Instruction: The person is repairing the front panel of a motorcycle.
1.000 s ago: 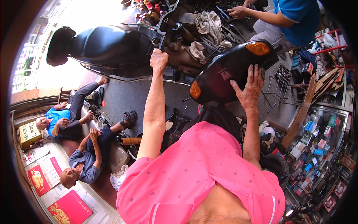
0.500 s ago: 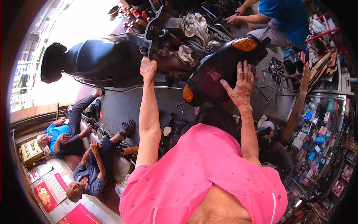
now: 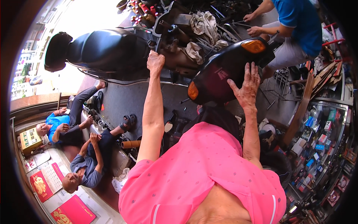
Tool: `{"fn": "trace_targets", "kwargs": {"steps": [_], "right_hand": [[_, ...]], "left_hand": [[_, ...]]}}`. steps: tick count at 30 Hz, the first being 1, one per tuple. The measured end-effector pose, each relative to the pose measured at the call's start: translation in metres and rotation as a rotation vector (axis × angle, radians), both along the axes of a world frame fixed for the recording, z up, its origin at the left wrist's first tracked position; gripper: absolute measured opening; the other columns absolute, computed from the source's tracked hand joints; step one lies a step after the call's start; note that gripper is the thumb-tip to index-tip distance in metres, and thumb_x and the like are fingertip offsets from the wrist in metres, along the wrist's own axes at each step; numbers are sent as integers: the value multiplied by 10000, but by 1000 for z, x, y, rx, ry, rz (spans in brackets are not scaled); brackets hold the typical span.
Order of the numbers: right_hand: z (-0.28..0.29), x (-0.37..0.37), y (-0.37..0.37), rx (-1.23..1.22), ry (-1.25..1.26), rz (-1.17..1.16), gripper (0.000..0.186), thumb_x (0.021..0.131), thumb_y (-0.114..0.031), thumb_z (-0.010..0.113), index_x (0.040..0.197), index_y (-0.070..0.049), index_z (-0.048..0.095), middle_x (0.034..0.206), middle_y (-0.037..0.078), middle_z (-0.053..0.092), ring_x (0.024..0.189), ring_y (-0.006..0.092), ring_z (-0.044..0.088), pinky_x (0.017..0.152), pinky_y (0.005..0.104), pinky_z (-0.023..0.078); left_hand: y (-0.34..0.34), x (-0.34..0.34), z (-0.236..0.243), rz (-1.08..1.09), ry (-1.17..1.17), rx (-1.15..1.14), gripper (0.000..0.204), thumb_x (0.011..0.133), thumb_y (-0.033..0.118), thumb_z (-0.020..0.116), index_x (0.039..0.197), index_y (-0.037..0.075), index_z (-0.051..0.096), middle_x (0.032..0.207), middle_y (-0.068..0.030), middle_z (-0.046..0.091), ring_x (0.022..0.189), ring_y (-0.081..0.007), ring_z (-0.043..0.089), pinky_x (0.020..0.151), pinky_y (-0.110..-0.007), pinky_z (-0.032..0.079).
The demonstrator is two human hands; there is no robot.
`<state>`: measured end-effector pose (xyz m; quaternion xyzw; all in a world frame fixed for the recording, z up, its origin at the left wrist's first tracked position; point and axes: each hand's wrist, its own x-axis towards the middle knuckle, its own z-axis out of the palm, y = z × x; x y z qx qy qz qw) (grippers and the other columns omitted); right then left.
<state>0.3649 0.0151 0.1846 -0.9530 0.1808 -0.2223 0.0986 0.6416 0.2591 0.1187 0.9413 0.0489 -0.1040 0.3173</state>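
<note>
My left hand [image 3: 155,61] is closed at the front end of the scooter's black seat [image 3: 104,48], next to a small dark fitting; what its fingers grip is hidden. My right hand [image 3: 247,87] lies with fingers spread on a black body panel [image 3: 212,78] that has orange indicator lenses [image 3: 253,46]. Between seat and panel, the scooter's exposed body [image 3: 175,63] holds pale crumpled rags [image 3: 203,28] among tools and metal parts.
A co-worker in blue [image 3: 298,26] handles metal tools at upper right. Two seated people [image 3: 59,127], [image 3: 84,164] are at left on a bench. Bottles [image 3: 145,9] stand behind the scooter. A cluttered glass display case [image 3: 317,149] and wooden boards [image 3: 309,97] line the right.
The co-worker in blue has shifted, with both hands and tools now lower and further in view. My hands keep their positions on the scooter; the whole view has moved slightly up and down.
</note>
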Motion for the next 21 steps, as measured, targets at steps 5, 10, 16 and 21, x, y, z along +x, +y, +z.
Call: {"fn": "trace_targets", "kwargs": {"steps": [5,10,16,21], "right_hand": [[3,3,0,-6,12,15,863,759,-510,630,1388,-34,281,1422,189,273,1316,352,254,1052,478,215],[12,1,-2,-3,76,-4,844,762,-472,652,1378,-21,292,1414,200,292,1308,371,267,1051,476,235],[45,6,7,175,62,121,380,816,-270,644,995,64,620,1224,224,515,1171,361,454,1008,442,323],[67,28,32,256,-56,295,289,785,-179,680,952,51,631,1131,177,587,1100,337,528,974,431,378]], "left_hand": [[2,1,2,-27,-2,6,313,729,167,507,982,-15,533,983,-271,614,988,-427,576,874,-454,448],[-7,-4,9,-65,-47,55,320,729,177,493,982,-14,538,986,-278,613,973,-425,585,872,-454,456],[-1,-12,9,8,-80,52,297,739,170,496,959,-26,532,942,-283,619,921,-427,603,847,-464,469],[-5,-16,13,10,-29,34,320,729,162,506,995,-14,522,954,-284,615,935,-434,593,861,-463,458]]}}
